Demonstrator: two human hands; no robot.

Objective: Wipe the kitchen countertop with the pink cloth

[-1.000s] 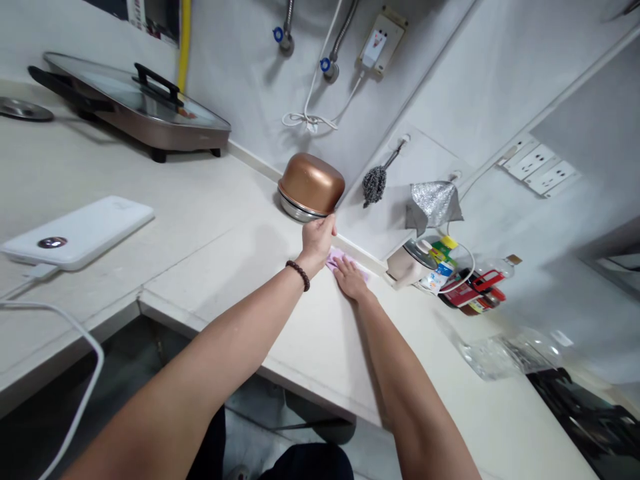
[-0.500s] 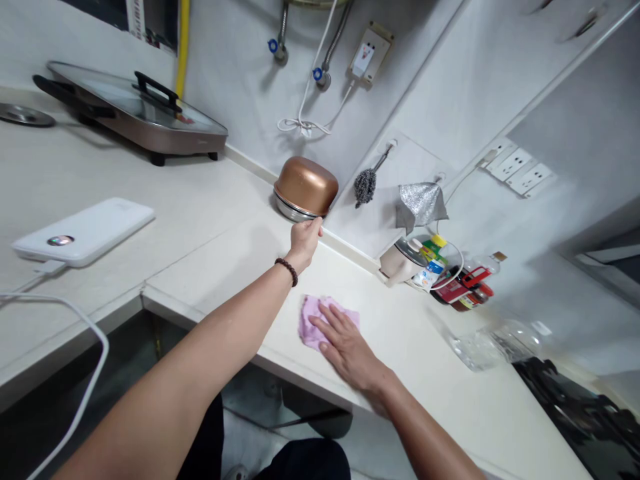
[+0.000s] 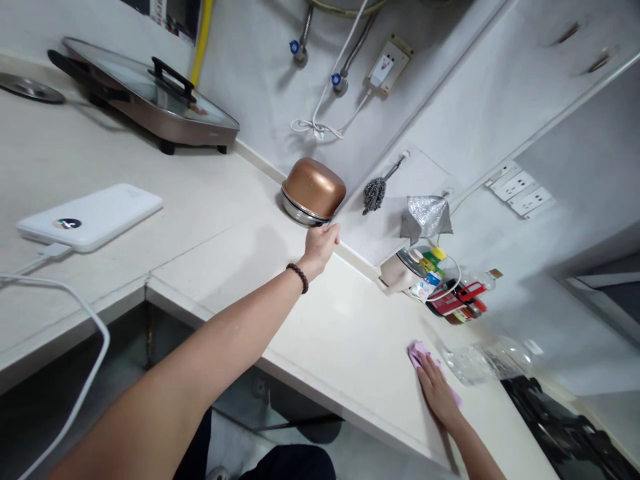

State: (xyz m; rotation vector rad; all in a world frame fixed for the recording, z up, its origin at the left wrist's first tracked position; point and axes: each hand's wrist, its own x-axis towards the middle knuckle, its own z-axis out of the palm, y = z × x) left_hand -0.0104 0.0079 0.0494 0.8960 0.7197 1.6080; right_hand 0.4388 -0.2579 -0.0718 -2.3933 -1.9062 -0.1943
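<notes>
My left hand (image 3: pixel 321 248), wearing a dark bead bracelet (image 3: pixel 299 277), is closed in a fist right against the lower edge of a pot (image 3: pixel 303 212). A handle seems to run into the fist, though the fingers hide it. Over the pot sits an upturned copper-coloured bowl (image 3: pixel 317 187). On the right part of the white countertop (image 3: pixel 345 333), my right hand (image 3: pixel 436 390) presses a pink cloth (image 3: pixel 419 349) flat, fingers stretched over it.
A clear plastic bottle (image 3: pixel 483 361) lies just beyond the cloth, before the black stove (image 3: pixel 560 427). Condiment bottles (image 3: pixel 457 303) and a small cooker (image 3: pixel 400 270) stand along the wall. A white power bank (image 3: pixel 95 217) and electric pan (image 3: pixel 150 107) occupy the left.
My right hand has slid the pink cloth to the right along the countertop, toward the clear bottle. My left hand stays by the pot. The view has shifted slightly.
</notes>
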